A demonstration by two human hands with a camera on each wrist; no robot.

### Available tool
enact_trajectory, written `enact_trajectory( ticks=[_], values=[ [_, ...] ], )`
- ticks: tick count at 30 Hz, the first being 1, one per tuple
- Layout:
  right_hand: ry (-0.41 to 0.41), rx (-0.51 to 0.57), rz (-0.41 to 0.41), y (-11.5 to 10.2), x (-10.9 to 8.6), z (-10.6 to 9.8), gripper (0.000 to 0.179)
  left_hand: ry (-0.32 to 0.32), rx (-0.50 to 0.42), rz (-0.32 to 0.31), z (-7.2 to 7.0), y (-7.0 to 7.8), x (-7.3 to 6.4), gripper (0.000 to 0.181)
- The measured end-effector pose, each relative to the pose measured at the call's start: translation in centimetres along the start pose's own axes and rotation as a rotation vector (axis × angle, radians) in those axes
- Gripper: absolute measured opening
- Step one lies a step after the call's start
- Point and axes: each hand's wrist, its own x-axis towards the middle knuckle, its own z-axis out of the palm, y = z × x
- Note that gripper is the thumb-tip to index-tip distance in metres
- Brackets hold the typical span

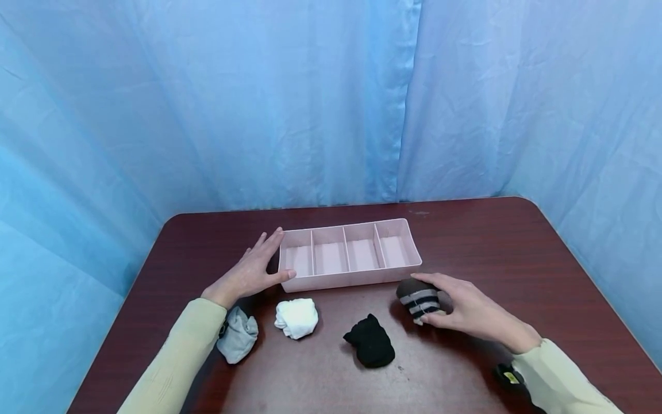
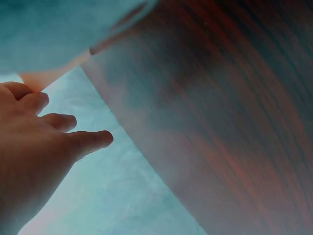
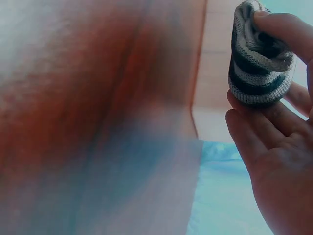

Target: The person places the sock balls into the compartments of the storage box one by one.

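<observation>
A rolled striped sock (image 1: 420,298), dark with grey bands, is held by my right hand (image 1: 468,305) near the box's front right corner. In the right wrist view the thumb lies on the folded top of the sock (image 3: 259,73), with the fingers around its other side. My left hand (image 1: 248,276) rests at the left end of a pink box (image 1: 351,280) with four-sided compartments in a row. Its fingertips touch the far left corner and the thumb lies over the front rim. In the left wrist view the left hand (image 2: 44,142) has its fingers spread.
On the table (image 1: 289,379) in front of the box lie a white rolled sock (image 1: 296,318), a black one (image 1: 370,342) and a grey one (image 1: 238,336) beside the left sleeve. Blue curtains (image 1: 310,103) hang behind the table and along its sides.
</observation>
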Motion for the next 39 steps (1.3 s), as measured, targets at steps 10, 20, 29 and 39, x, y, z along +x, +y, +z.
enact_trajectory(
  ticks=[10, 20, 29, 39],
  values=[
    [0.198, -0.008, -0.113, -0.2, 0.8, -1.4, 0.078, 0.002, 0.003, 0.012, 0.1, -0.2, 0.1, 0.104],
    [0.291, 0.01, -0.148, -0.7, 2.0, -2.2, 0.089, 0.0, 0.017, 0.009, 0.1, -0.4, 0.2, 0.104],
    [0.297, 0.076, -0.051, -1.3, 3.2, -2.3, 0.085, 0.0, 0.023, 0.004, 0.1, -0.3, 0.2, 0.105],
    [0.32, 0.198, -0.07, -1.1, 5.2, -2.2, 0.08, 0.003, 0.031, -0.004, 0.2, -0.3, 0.2, 0.104]
  ],
)
